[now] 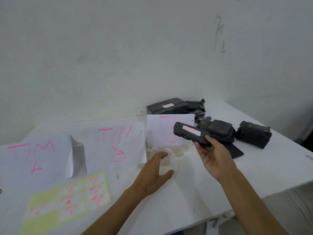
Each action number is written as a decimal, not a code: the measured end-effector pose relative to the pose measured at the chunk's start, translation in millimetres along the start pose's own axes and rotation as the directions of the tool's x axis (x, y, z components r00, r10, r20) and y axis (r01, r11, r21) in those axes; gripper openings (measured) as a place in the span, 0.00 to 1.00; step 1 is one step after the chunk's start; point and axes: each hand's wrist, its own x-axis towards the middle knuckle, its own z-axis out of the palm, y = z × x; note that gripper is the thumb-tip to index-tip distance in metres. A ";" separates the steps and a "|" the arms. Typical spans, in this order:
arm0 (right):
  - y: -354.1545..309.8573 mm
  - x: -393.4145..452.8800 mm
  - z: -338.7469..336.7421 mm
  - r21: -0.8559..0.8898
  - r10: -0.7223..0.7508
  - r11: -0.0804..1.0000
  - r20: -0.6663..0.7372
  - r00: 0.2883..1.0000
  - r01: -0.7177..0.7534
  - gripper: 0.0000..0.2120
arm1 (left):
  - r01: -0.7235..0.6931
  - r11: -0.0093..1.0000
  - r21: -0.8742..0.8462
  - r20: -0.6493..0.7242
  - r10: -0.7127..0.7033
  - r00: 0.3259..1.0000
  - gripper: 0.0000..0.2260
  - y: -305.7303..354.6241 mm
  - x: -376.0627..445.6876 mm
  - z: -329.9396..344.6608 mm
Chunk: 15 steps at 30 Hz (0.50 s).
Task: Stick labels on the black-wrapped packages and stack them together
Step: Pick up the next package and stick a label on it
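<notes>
My right hand (214,157) grips a long black-wrapped package (189,134) with a white label on top, held above the table over the sheet marked TIM C (159,129). My left hand (154,173) hovers over the white table (186,192), fingers spread and holding nothing. A labelled black package (166,106) lies at the back by the wall. Several more black packages (252,134) lie in a loose pile to the right. A yellow sticker sheet (67,199) with pink-lettered labels lies at the front left.
Sheets marked TIM A (33,158) and TIM B (116,143) lie on the table to the left, with a curled grey flap (77,155) between them. The wall stands close behind. The table's front edge runs diagonally at the lower right.
</notes>
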 end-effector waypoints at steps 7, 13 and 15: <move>-47.2 50.1 21.3 0.018 -0.125 0.992 0.098 0.987 0.124 0.10 | -0.178 0.941 0.287 0.163 0.135 0.977 0.27 -15.8 29.3 26.7; -69.7 121.9 68.9 -0.276 -0.256 0.920 0.112 0.960 0.277 0.07 | -0.259 0.897 0.357 0.243 0.179 0.954 0.30 -20.5 60.0 37.6; -73.0 142.8 75.7 -0.379 -0.282 0.877 0.092 0.955 0.295 0.07 | -0.258 0.900 0.351 0.236 0.182 0.955 0.31 -21.7 63.7 38.6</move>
